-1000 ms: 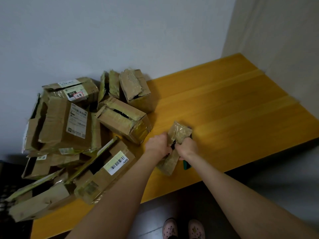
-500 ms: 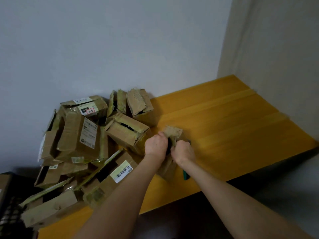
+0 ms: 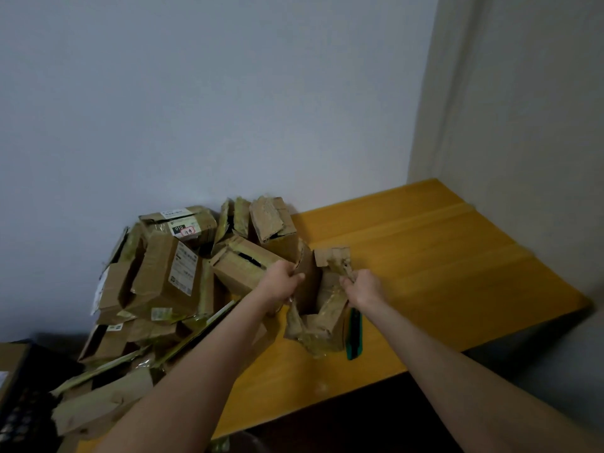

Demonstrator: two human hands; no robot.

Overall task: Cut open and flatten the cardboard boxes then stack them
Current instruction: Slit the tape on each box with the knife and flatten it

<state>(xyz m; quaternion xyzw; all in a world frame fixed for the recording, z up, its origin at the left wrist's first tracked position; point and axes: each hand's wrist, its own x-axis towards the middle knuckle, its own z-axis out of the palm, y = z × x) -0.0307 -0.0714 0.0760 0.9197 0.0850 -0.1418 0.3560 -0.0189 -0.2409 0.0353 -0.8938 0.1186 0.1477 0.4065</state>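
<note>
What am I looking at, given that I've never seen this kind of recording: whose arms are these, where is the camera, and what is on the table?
There is no machine here, only a person's two bare arms. The camera is worn on the person's head and looks forward and down, so the arms reach in from the bottom of the head view. The left hand and the right hand each grip a torn flap of a small cardboard box, apparently pulling it open. The box stands on a wooden table. A green tool, probably a cutter, lies unheld just right of it. A pile of other boxes sits to the left against the wall.
</note>
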